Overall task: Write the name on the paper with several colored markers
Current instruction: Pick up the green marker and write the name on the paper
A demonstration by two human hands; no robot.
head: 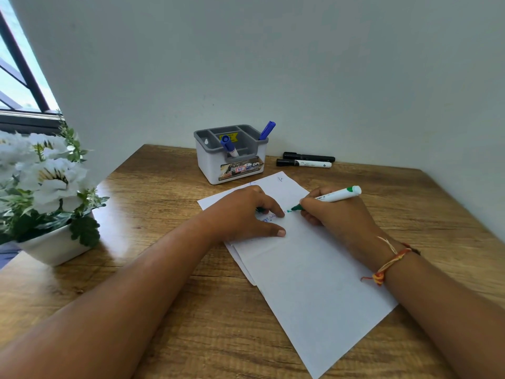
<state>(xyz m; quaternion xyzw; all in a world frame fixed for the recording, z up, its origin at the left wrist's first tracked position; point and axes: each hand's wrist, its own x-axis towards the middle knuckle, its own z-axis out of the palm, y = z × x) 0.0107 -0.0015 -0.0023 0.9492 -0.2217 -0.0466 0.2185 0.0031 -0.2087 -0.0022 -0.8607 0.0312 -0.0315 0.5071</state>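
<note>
I see the right hand (336,214) pinching the green marker (328,197), its tip touching the white paper (314,283) by a small green mark, on the wooden table (164,310). The left hand (243,214) rests on the sheet, fingers loosely spread. Two blue markers (228,144) stand in the grey organizer (231,165) beyond, with two black markers (308,157) lying beside it.

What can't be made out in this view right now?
Head view: writing on the paper, too small, partly covered by the left hand.
Head view: dark green bit under that hand's fingers, mostly hidden.
Head view: lower sheets, only edges show under the paper.
Head view: white flowers, cut by left edge.
</note>
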